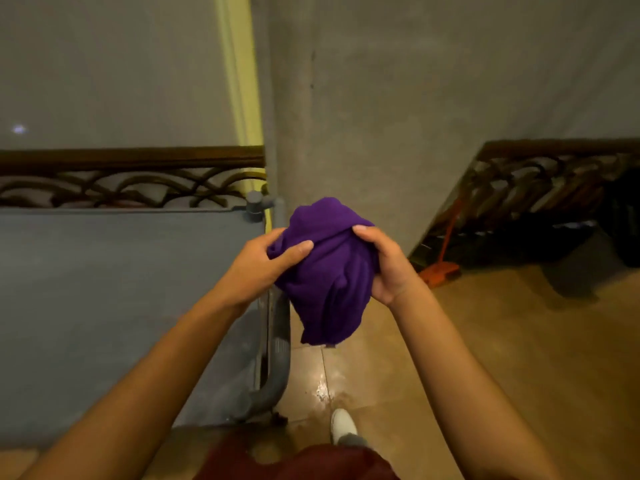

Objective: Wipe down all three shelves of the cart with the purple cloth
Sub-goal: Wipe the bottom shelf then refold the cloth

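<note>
A bunched purple cloth (329, 271) hangs in the air between both hands, just right of the cart's right end. My left hand (263, 261) grips its left side with thumb on top. My right hand (384, 265) holds its right side, fingers curled over the upper edge. The grey cart (114, 292) fills the left of the view; only its flat top shelf shows, with a grey tubular handle (277, 344) along its right end. The lower shelves are hidden under the top one.
A grey concrete pillar (398, 116) stands straight ahead. Wood-topped metal railings (131, 178) run behind the cart and at the right (540, 181). An orange broom (445, 265) leans by the right railing beside dark bins. My white shoe (343, 427) is on the tiled floor.
</note>
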Available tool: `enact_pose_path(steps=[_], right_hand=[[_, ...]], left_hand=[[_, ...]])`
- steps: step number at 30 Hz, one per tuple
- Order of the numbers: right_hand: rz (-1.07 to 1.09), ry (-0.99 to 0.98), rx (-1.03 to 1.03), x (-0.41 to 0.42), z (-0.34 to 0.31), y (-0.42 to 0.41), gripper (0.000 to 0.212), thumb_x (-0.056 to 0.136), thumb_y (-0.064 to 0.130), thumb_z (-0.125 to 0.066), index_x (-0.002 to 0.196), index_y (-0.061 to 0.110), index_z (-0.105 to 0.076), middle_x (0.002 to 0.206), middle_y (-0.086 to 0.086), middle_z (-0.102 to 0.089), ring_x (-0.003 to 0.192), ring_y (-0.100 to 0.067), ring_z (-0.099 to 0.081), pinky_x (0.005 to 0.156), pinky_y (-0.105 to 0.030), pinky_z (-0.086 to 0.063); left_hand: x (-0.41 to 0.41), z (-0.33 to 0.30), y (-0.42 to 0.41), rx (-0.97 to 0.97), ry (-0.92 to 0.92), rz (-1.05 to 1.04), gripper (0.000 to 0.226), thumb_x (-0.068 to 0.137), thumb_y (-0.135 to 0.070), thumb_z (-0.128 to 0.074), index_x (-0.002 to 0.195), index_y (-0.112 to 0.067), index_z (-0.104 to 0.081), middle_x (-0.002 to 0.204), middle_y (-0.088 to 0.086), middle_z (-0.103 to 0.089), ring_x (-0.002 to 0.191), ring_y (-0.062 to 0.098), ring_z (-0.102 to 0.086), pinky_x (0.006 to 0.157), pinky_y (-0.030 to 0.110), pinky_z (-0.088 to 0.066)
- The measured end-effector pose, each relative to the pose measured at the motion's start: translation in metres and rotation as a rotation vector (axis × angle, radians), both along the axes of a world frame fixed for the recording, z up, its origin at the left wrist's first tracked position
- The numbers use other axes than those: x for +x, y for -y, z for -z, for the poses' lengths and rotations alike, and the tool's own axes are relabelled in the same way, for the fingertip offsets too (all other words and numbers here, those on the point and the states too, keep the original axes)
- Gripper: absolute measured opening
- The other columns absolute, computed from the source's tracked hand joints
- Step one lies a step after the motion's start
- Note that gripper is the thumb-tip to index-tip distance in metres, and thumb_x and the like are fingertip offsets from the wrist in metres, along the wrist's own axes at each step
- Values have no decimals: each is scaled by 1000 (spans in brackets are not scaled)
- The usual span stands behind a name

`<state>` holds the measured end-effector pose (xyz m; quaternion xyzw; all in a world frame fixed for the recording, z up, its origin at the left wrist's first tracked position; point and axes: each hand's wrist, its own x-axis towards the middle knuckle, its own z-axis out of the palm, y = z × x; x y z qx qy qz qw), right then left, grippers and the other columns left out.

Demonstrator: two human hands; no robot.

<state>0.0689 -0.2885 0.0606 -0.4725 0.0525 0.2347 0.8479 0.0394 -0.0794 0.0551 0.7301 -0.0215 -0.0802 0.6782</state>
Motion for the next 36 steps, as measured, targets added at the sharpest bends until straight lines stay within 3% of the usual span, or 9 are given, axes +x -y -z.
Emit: enact_pose_path(steps=[3,8,10,14,18,23,28,33,36], right_hand=[[-197,-35,64,34,1,5,29,88,26,-62,106,9,-79,112,-16,-75,102,-29,-73,86,-39,-60],[-388,-46,143,71,2,3,29,94,26,-57,108,11,-78,110,-13,-75,102,-29,-73,85,-39,-59],[-449,-26,177,79,2,-4,30,93,27,-58,110,9,-76,111,-13,-73,103,-28,-71,88,-39,-58],[-591,-5,212,80,5,-21,37,91,37,-64,115,10,-71,112,-11,-71,105,-27,-68,92,-38,-55],[-618,15,-4,85,17,-35,43,86,32,-72,122,9,-70,124,-16,-70,113,-28,-69,92,-36,-56],[-708,129,-221,110,39,-56,34,85,17,-74,119,14,-71,117,-12,-75,107,-26,-72,89,-32,-57],[-910,255,-352,132,61,-83,29,83,20,-77,112,20,-73,109,-5,-78,101,-21,-74,76,-25,-58],[-1032,583,-505,154,77,-100,21,88,17,-75,105,27,-66,103,4,-73,104,-21,-70,83,-23,-56],[-1077,864,-642,156,77,-113,23,87,27,-75,108,26,-66,96,13,-70,97,-16,-69,79,-23,-53]], left_hand=[[3,9,19,-55,-56,-327,90,70,-64,-77,148,-34,-43,134,-16,-57,116,3,-61,85,16,-53],[-12,18,46,-127,-161,-728,111,66,-66,-73,158,-29,-24,159,2,-37,137,15,-43,96,23,-45],[-19,20,48,-282,-194,-713,105,69,-64,-73,157,-25,-30,155,5,-46,136,21,-51,106,35,-48],[-24,17,46,-661,-174,-539,65,85,-46,-72,138,-12,-55,133,9,-67,124,24,-64,100,38,-54],[-27,24,45,-802,-115,-712,44,90,-26,-70,130,-10,-62,128,11,-70,119,24,-66,90,34,-58],[-36,46,43,-872,-72,-979,31,93,-12,-64,123,-9,-66,120,12,-73,108,22,-72,80,29,-60],[-29,72,59,-758,-134,-1250,24,96,-14,-63,120,-11,-68,116,11,-75,106,23,-72,83,32,-61],[-17,88,56,-313,-251,-1484,32,93,-17,-71,122,-11,-60,114,8,-71,91,16,-73,76,25,-61],[-13,99,59,32,-470,-1496,42,92,-24,-72,128,-6,-58,114,10,-68,99,26,-67,91,41,-57]])
